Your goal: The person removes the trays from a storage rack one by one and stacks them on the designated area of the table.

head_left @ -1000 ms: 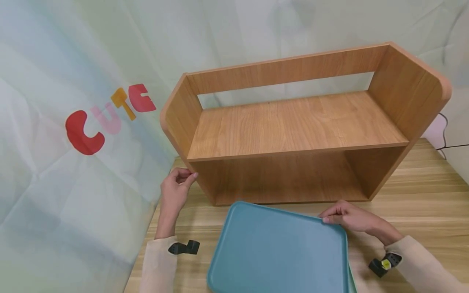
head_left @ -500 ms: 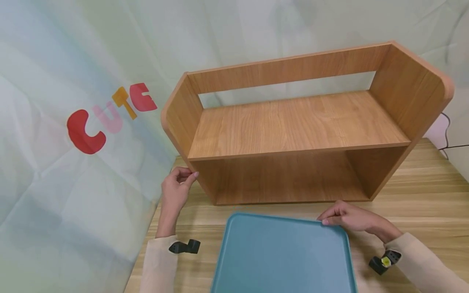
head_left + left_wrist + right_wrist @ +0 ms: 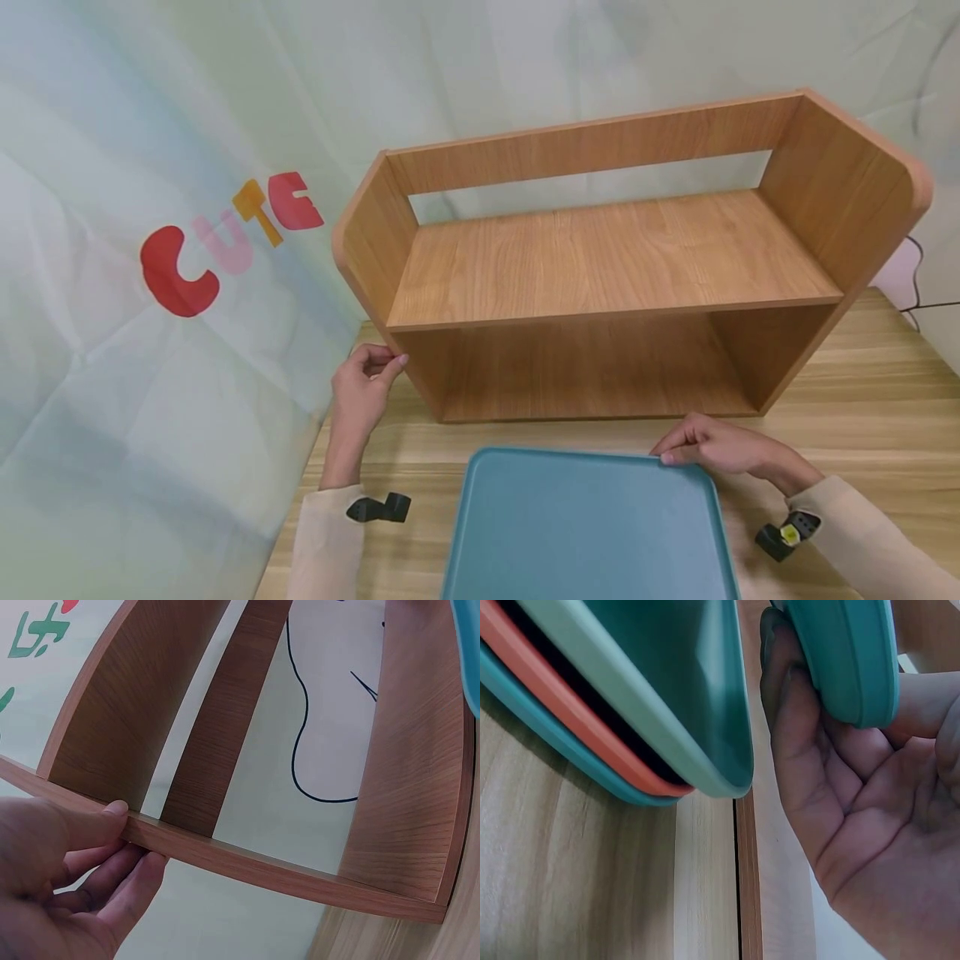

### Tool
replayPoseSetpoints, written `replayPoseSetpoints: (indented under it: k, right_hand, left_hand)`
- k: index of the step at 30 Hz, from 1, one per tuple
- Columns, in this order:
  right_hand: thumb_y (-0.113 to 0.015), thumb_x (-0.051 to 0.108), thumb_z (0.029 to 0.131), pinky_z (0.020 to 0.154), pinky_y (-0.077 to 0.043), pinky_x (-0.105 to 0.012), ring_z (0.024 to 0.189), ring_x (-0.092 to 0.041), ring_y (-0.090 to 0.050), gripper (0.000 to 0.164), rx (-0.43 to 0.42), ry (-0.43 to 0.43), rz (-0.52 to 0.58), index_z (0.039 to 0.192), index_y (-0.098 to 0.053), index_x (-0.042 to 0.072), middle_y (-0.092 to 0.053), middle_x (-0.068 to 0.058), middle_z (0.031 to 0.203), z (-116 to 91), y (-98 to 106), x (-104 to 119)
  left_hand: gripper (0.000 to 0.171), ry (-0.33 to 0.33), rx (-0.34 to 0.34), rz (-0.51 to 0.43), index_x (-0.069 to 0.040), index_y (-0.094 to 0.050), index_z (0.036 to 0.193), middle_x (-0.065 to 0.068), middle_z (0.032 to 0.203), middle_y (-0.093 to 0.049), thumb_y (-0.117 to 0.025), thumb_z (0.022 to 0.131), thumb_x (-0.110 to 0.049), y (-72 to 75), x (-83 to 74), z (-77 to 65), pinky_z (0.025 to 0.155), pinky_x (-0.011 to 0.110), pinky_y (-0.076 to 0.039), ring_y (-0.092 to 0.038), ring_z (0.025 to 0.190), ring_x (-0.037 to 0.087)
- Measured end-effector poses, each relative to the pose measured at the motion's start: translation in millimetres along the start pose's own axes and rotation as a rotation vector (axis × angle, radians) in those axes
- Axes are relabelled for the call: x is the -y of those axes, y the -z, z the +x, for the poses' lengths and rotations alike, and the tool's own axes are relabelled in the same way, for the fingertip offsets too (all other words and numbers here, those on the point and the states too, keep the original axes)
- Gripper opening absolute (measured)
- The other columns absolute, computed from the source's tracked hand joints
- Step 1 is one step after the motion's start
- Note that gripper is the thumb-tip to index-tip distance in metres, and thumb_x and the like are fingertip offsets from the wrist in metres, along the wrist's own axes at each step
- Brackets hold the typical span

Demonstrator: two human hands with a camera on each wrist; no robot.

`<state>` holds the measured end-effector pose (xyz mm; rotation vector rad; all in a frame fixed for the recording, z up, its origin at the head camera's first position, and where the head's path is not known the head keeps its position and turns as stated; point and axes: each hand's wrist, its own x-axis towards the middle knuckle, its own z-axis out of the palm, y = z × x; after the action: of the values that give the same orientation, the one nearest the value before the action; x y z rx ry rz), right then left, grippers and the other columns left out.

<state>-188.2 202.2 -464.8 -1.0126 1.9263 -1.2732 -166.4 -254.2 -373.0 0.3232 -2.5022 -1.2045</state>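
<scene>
A two-tier wooden desk shelf (image 3: 615,250) stands on the table. My left hand (image 3: 362,387) pinches the front edge of its left side panel (image 3: 247,866), thumb on one face and fingers on the other. My right hand (image 3: 723,450) pinches the far rim of a blue tray (image 3: 592,525) near its right corner. In the right wrist view this tray's rim (image 3: 855,667) is apart from several stacked trays: a light green one (image 3: 652,705), an orange one (image 3: 577,705) and a teal one (image 3: 562,739) at the bottom. The tray's near part is out of frame.
The wood-grain table (image 3: 885,433) extends to the right of the shelf. A pale curtain with coloured letters (image 3: 177,275) hangs at the left and behind. Dark camera mounts (image 3: 378,507) sit on both wrists.
The blue tray's far left corner has swung toward me, so its far edge lies nearly level with the shelf's front. Both hands keep almost the same places and grips.
</scene>
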Motion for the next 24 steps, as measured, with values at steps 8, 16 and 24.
replayPoseSetpoints:
  k: [8,16,24]
  right_hand:
    - [-0.054,0.016,0.097,0.081,-0.047,-0.019,0.095,-0.002,-0.063,0.023,0.002,-0.054,-0.002,0.106,-0.073,0.007,-0.072,-0.002,0.106,-0.2,0.0,-1.8]
    - [-0.055,0.017,0.096,0.082,-0.046,-0.019,0.095,-0.002,-0.062,0.023,0.003,-0.083,-0.003,0.106,-0.073,0.008,-0.072,-0.002,0.106,1.3,0.8,-4.4]
    - [-0.056,0.014,0.095,0.08,-0.046,-0.018,0.095,0.001,-0.06,0.022,-0.003,-0.053,-0.023,0.105,-0.073,0.004,-0.072,-0.006,0.106,3.3,2.3,-6.5]
  left_hand:
    - [0.022,0.009,0.007,0.0,-0.001,-0.063,0.099,0.015,0.099,-0.066,-0.068,0.089,-0.02,0.0,0.3,-1.4,0.067,0.018,-0.045,-0.064,0.09,0.024]
    - [0.021,-0.001,-0.002,0.001,-0.001,-0.063,0.098,0.015,0.098,-0.066,-0.069,0.089,-0.018,0.5,-0.1,-1.0,0.066,0.017,-0.045,-0.064,0.088,0.023]
    - [0.02,-0.005,-0.007,-0.01,0.0,-0.063,0.098,0.015,0.098,-0.066,-0.069,0.088,-0.017,0.1,-0.6,-0.3,0.065,0.016,-0.045,-0.063,0.087,0.022]
